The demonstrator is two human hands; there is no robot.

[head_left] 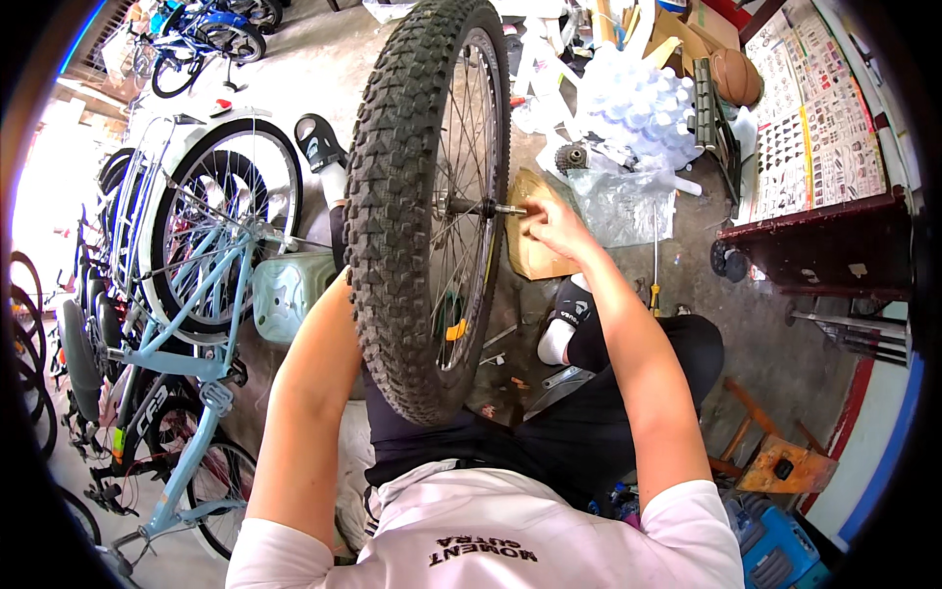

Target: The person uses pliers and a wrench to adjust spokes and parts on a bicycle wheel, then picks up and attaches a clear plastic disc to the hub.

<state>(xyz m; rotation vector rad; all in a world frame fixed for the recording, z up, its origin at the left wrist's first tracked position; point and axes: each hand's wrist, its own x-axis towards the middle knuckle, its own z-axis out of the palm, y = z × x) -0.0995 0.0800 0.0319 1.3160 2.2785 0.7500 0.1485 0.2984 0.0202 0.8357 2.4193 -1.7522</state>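
Note:
A bicycle wheel (397,196) with a knobby black tyre stands upright in front of me, above my lap. Its spokes meet at the hub, and a metal axle (512,209) sticks out on the right side. My right hand (555,232) is at the end of that axle, its fingers bent and closed around the tip. My left forearm (316,383) runs up behind the tyre, which hides my left hand and its fingers. An orange-yellow reflector (456,331) shows among the spokes.
Left of me stand a light-blue bicycle frame (201,368) and a pale green stool (292,294). Cardboard (540,257), a sprocket cassette (570,157), a yellow-handled screwdriver (655,296) and a wrench (563,377) lie on the floor. At right are plastic wrapping (638,108), a basketball (734,77) and a wooden stool (785,465).

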